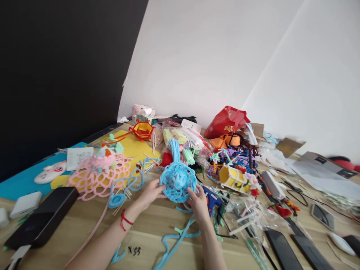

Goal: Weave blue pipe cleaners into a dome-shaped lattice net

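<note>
A round light-blue pipe-cleaner lattice piece (177, 181) is held upright over the wooden table (146, 240), with several blue stems sticking up from its top. My left hand (150, 193) grips its left rim; a red string is tied at that wrist. My right hand (199, 200) pinches its lower right rim. Loose light-blue pipe cleaners (176, 240) curl on the table just below my hands. A blue glue gun (212, 198) lies right behind my right hand.
A pink lattice piece (98, 176) and blue loops (123, 189) lie to the left on yellow sheets. Black box (42, 221) and white boxes sit front left. Heaps of coloured pipe cleaners, a yellow lantern model (234, 178), a red bag (226, 120), phones and plastic packets crowd the right.
</note>
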The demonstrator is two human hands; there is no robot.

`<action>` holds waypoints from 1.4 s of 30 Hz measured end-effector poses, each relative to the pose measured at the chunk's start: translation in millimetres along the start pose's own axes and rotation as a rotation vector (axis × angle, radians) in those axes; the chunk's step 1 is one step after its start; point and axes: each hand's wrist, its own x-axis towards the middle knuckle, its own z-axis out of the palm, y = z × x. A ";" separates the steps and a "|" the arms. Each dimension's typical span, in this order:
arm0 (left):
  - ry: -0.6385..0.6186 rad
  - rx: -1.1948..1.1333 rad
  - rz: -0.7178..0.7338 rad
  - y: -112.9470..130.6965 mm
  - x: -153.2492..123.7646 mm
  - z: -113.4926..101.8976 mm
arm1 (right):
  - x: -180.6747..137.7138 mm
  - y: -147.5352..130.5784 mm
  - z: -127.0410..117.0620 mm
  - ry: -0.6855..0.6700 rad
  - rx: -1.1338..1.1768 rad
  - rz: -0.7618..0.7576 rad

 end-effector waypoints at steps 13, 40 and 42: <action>-0.010 -0.011 0.204 0.8 -7.1 15.9 | -5.1 2.8 12.1 -0.050 0.025 0.071; 0.178 0.121 0.281 -7.5 1.8 12.1 | -4.1 8.9 7.8 0.038 -0.270 -0.164; 0.165 0.155 0.272 -6.8 1.9 11.2 | -4.9 9.1 7.4 0.055 -0.304 -0.169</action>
